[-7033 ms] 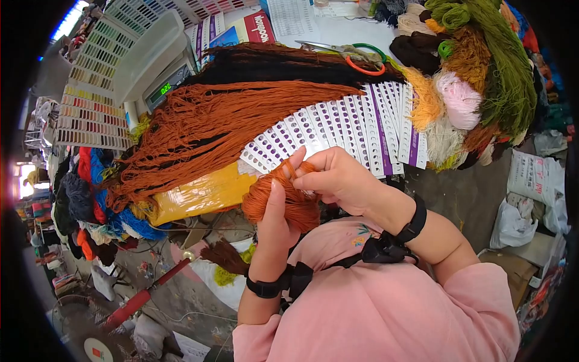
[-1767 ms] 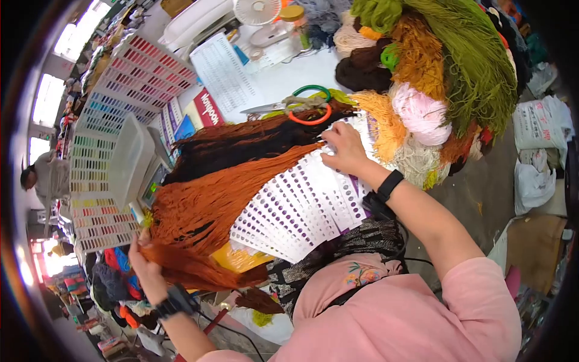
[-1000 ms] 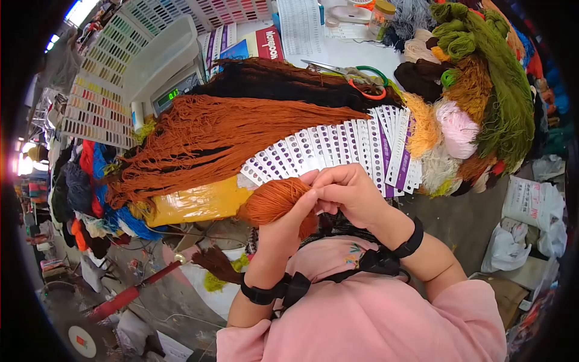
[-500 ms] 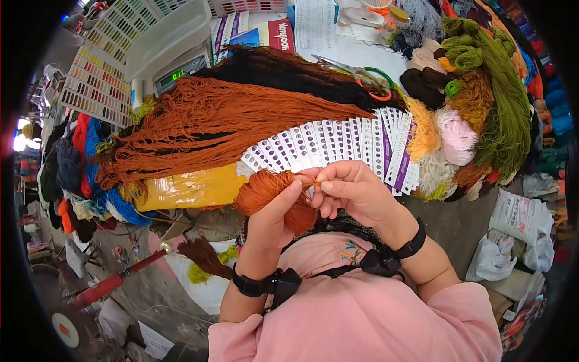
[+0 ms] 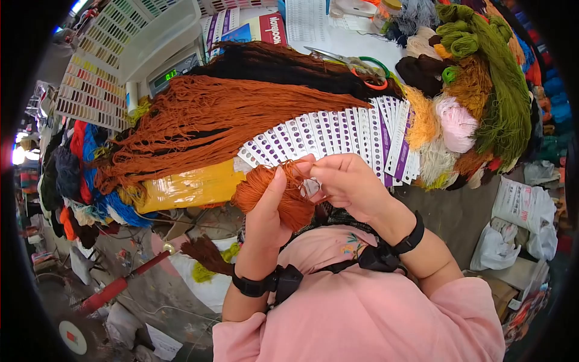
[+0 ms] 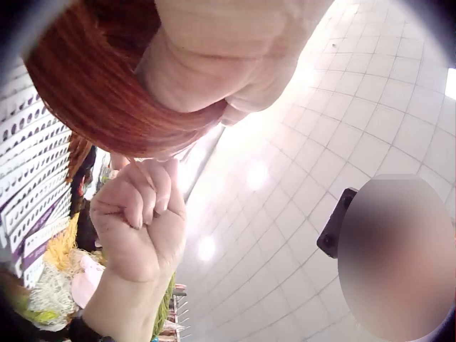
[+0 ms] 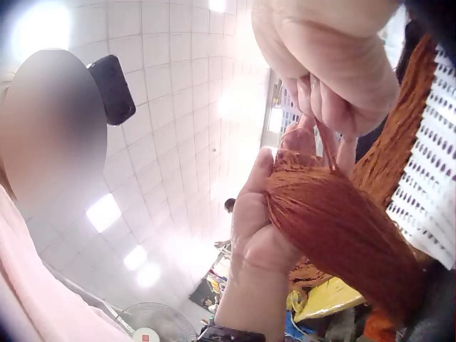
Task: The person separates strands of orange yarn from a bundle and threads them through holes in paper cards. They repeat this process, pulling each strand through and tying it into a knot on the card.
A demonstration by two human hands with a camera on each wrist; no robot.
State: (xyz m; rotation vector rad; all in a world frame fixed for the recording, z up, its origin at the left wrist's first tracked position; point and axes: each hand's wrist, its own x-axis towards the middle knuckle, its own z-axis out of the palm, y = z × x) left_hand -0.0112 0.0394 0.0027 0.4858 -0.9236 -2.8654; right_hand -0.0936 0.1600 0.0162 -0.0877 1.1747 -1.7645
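My left hand [image 5: 265,211] grips a folded skein of rust-orange yarn [image 5: 297,208], its thumb pointing up along the near side. Close on the right, the fingertips of my right hand [image 5: 359,188] pinch a few strands at the skein's upper end. In the right wrist view those strands run taut from the skein [image 7: 349,235] to the right hand [image 7: 335,64]. The left wrist view shows the right hand [image 6: 135,221] with curled fingers below the yarn loop [image 6: 107,107]. Both hands are held above the table's near edge, in front of fanned shade cards [image 5: 313,136].
Long rust-orange yarn [image 5: 199,111] and black yarn [image 5: 271,66] lie across the table beside a yellow package [image 5: 187,188]. Scissors [image 5: 368,72] lie behind the cards. A scale [image 5: 169,75] stands back left, and coloured skeins [image 5: 455,123] are piled on the right.
The hands were apart 1.8 seconds ago, the left over yarn at far left, the right at the cards. They came together at the skein; since then the right has drawn strands slightly up.
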